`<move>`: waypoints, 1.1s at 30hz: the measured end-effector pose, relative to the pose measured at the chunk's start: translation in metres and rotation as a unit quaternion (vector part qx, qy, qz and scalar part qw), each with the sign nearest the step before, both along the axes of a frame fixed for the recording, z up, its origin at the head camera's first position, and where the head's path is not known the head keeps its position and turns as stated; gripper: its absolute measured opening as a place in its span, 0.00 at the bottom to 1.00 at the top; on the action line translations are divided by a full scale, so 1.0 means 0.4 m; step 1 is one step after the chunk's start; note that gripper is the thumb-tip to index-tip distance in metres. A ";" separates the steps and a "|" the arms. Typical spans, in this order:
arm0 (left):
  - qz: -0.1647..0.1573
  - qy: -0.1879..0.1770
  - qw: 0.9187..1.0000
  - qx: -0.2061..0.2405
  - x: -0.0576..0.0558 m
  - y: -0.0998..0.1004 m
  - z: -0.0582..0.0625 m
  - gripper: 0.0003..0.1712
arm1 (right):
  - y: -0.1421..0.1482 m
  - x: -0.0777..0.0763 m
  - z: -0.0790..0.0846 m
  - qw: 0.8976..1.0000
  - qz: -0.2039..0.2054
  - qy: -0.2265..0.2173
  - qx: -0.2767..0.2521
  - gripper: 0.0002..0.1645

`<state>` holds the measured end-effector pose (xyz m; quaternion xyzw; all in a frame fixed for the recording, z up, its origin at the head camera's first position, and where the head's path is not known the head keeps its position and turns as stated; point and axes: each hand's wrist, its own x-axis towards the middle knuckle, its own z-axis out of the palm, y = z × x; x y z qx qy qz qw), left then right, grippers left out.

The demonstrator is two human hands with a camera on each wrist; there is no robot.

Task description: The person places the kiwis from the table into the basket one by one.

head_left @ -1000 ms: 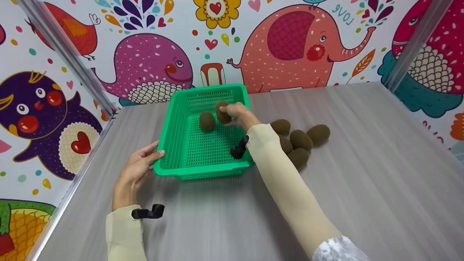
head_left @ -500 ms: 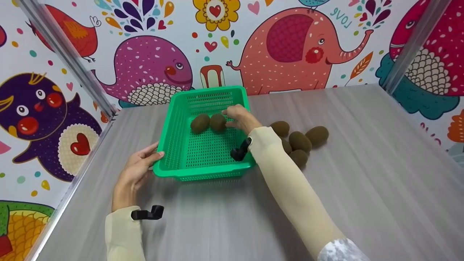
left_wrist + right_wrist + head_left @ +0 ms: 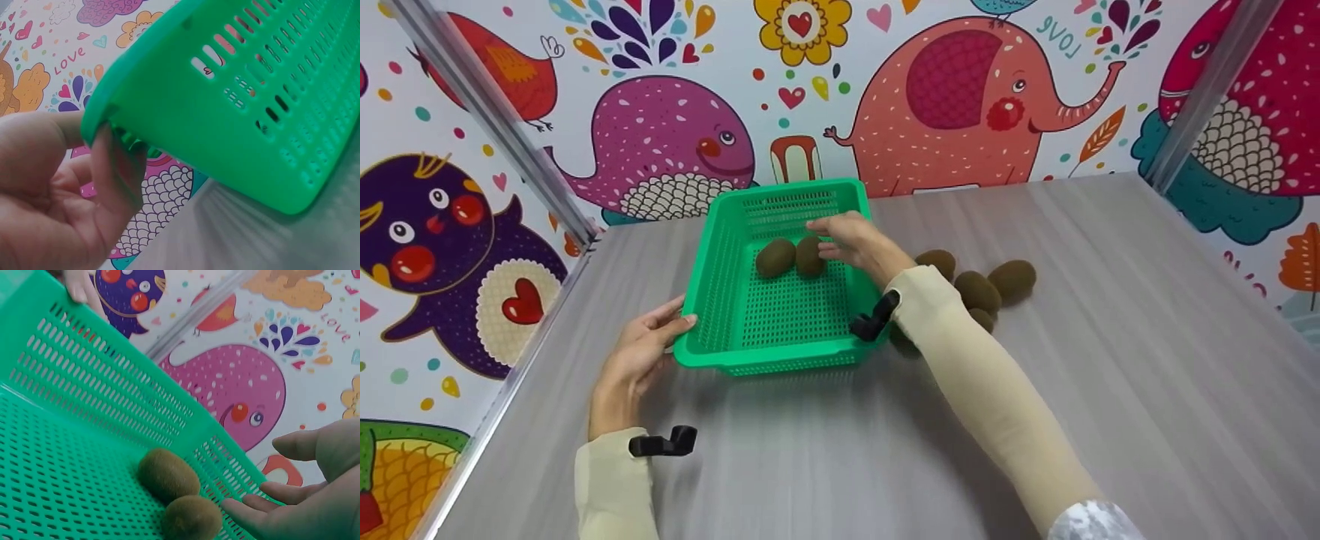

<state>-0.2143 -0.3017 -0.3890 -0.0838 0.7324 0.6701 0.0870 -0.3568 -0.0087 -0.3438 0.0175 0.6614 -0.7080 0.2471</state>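
A green plastic basket (image 3: 780,352) with slotted walls stands on the table, and two brown kiwifruits lie side by side on its floor. The left kiwifruit (image 3: 775,258) shows whole; fingertips partly cover the right kiwifruit (image 3: 809,259). At the basket's left edge my left hand (image 3: 639,351) grips the rim, thumb on top and fingers under it; the left wrist view shows this rim hold (image 3: 73,185) close up. My right hand (image 3: 856,241) is over the basket's right side, fingers extended and holding nothing. In the right wrist view its fingers (image 3: 253,517) reach close beside the nearer kiwifruit (image 3: 192,518).
Several more kiwifruits (image 3: 976,292) lie in a loose group on the table right of the basket, partly hidden by the right forearm. A grey wood-grain table (image 3: 1110,322) extends to the right. Cartoon-printed walls (image 3: 682,142) and metal corner posts (image 3: 1207,105) bound the back and sides.
My right hand let go of the second kiwifruit inside the basket, then drew back slightly with fingers spread. The first kiwifruit shifted left. My left hand stayed on the rim.
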 end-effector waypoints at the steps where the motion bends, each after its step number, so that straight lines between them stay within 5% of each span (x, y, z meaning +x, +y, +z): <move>1: -0.001 0.000 1.000 0.001 -0.001 0.000 0.000 0.41 | 0.003 0.006 0.006 1.000 0.005 0.008 -0.001 0.31; 13: -0.010 0.000 1.000 -0.023 -0.005 0.005 -0.002 0.41 | 0.038 0.085 0.053 0.993 0.043 0.103 0.038 0.36; 33: 0.006 -0.003 1.000 0.000 0.000 -0.006 0.001 0.41 | 0.150 0.180 0.107 0.972 0.009 0.203 0.120 0.39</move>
